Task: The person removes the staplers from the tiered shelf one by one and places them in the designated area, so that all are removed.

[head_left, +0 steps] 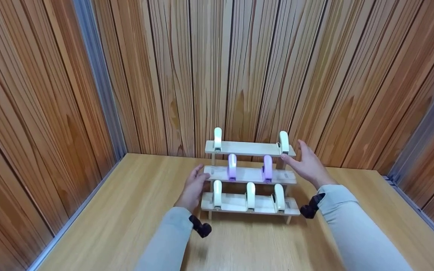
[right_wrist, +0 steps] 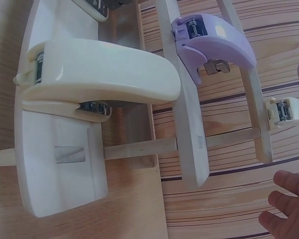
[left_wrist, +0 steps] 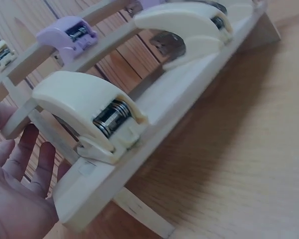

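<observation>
A three-tier wooden display stand (head_left: pixel 249 148) holds several small staplers standing in rows. Two purple staplers (head_left: pixel 232 167) are on the middle tier; cream staplers (head_left: pixel 217 195) occupy the bottom and top tiers. At the stand's left side, my left hand (head_left: pixel 193 187) has its thumb right at the end of the middle board, the other fingers loosely bent beside the stand. On the far right, my right hand (head_left: pixel 308 164) is spread beside the top tier, its thumb close under the cream stapler (head_left: pixel 284 142) there. In the right wrist view, those fingers (right_wrist: pixel 289 184) hold nothing.
The stand is on a wood-grain table (head_left: pixel 145 195), near a wood-panelled back wall (head_left: pixel 209 75). Panelled side walls (head_left: pixel 32 124) rise at left and right. Dark wrist cameras (head_left: pixel 200 227) are strapped over both pale sleeves.
</observation>
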`<state>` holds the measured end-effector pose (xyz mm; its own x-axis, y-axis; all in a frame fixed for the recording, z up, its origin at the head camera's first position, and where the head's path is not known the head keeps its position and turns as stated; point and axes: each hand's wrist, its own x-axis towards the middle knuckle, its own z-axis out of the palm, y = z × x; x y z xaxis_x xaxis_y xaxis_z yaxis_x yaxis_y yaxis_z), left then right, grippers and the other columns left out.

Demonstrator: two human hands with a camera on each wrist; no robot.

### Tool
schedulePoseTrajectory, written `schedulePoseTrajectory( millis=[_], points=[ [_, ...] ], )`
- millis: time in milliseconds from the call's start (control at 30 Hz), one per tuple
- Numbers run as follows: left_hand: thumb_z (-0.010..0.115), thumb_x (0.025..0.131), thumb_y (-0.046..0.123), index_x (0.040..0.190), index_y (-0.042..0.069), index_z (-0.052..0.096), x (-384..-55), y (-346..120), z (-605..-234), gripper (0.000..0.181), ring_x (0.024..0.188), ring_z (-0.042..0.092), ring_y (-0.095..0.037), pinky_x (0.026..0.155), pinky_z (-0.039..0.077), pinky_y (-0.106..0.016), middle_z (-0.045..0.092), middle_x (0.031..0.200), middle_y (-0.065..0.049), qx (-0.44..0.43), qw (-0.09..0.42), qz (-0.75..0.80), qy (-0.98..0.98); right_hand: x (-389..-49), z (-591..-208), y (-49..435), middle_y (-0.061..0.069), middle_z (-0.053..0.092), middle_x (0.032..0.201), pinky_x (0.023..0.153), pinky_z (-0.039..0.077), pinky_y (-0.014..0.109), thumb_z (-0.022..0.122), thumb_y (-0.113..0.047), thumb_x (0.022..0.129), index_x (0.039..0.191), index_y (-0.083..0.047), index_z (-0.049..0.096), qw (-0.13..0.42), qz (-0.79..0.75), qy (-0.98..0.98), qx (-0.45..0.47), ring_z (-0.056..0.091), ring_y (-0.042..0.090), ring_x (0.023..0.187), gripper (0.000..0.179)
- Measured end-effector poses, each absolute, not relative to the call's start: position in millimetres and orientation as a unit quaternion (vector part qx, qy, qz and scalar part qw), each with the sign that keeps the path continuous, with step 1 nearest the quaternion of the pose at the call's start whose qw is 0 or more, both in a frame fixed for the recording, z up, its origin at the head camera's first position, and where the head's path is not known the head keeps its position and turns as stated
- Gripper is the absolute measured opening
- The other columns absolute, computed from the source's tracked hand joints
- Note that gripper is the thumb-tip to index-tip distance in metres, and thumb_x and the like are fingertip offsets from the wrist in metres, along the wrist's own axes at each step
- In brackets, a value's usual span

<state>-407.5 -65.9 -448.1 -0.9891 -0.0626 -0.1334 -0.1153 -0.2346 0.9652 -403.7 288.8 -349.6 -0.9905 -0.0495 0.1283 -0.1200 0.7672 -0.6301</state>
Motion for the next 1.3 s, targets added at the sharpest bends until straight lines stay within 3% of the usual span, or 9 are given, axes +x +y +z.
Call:
schedulePoseTrajectory(
  millis=[167,367,567,900,1033,1167,1300],
  points=[
    [0.06,0.099,0.019,0.157,0.017,0.036,-406.5,-64.6,-452.3,0.062,0.147,0.033,-0.035,0.121,0.023,-0.053,0.034,0.161,-0.015,-0.066,0.013,0.783,0.619,-404.8,-345.9,287.2,0.027,0.005,0.166,0.116,0.015,0.07,0.05,-0.075,0.09,0.161,-0.008,-0.008,0.051,0.342,-0.937,0.043,0.01,0.05,0.15,0.113],
    [0.059,0.099,0.012,0.157,0.011,0.033,-406.5,-62.1,-459.9,0.064,0.143,0.039,-0.036,0.121,0.027,-0.05,0.034,0.16,-0.021,-0.044,0.016,0.811,0.583,-409.1,-348.0,284.5,0.026,0.012,0.165,0.115,0.021,0.07,0.052,-0.073,0.091,0.162,-0.008,-0.005,0.051,0.369,-0.928,0.03,0.017,0.05,0.149,0.112],
    [0.059,0.098,0.011,0.157,0.011,0.033,-404.5,-57.6,-459.4,0.064,0.149,0.029,-0.038,0.122,0.022,-0.051,0.027,0.163,-0.021,-0.048,0.005,0.808,0.587,-417.1,-353.3,278.6,0.027,0.017,0.164,0.116,0.023,0.067,0.058,-0.06,0.095,0.162,-0.007,-0.004,0.05,0.398,-0.915,0.031,0.023,0.048,0.148,0.106],
    [0.057,0.1,0.011,0.157,0.013,0.035,-404.0,-53.9,-464.4,0.061,0.148,0.029,-0.038,0.121,0.024,-0.051,0.027,0.163,-0.019,-0.06,0.0,0.806,0.589,-423.7,-361.4,274.5,0.028,0.021,0.162,0.116,0.026,0.064,0.06,-0.06,0.094,0.162,-0.008,0.0,0.049,0.417,-0.907,0.022,0.028,0.047,0.146,0.105],
    [0.057,0.1,0.012,0.156,0.015,0.036,-404.7,-55.5,-461.4,0.06,0.146,0.034,-0.037,0.121,0.026,-0.051,0.03,0.162,-0.019,-0.064,-0.006,0.81,0.583,-425.1,-359.6,270.5,0.027,0.031,0.158,0.114,0.03,0.064,0.06,-0.059,0.094,0.161,-0.007,0.01,0.058,0.418,-0.906,0.026,0.036,0.046,0.142,0.098],
    [0.057,0.1,0.012,0.155,0.015,0.038,-404.7,-56.4,-458.9,0.059,0.144,0.037,-0.036,0.12,0.028,-0.05,0.031,0.162,-0.018,-0.066,-0.011,0.813,0.579,-426.9,-360.4,265.8,0.023,0.048,0.145,0.109,0.039,0.06,0.06,-0.059,0.094,0.152,-0.006,0.031,0.082,0.411,-0.908,0.014,0.048,0.042,0.131,0.084],
    [0.057,0.098,0.009,0.154,0.011,0.039,-404.6,-54.9,-457.5,0.058,0.141,0.041,-0.035,0.117,0.033,-0.048,0.033,0.16,-0.018,-0.051,-0.025,0.82,0.57,-430.0,-364.8,261.3,0.017,0.06,0.122,0.088,0.049,0.045,0.06,-0.063,0.092,0.137,-0.007,0.043,0.112,0.392,-0.913,-0.016,0.058,0.033,0.106,0.075]
  ],
)
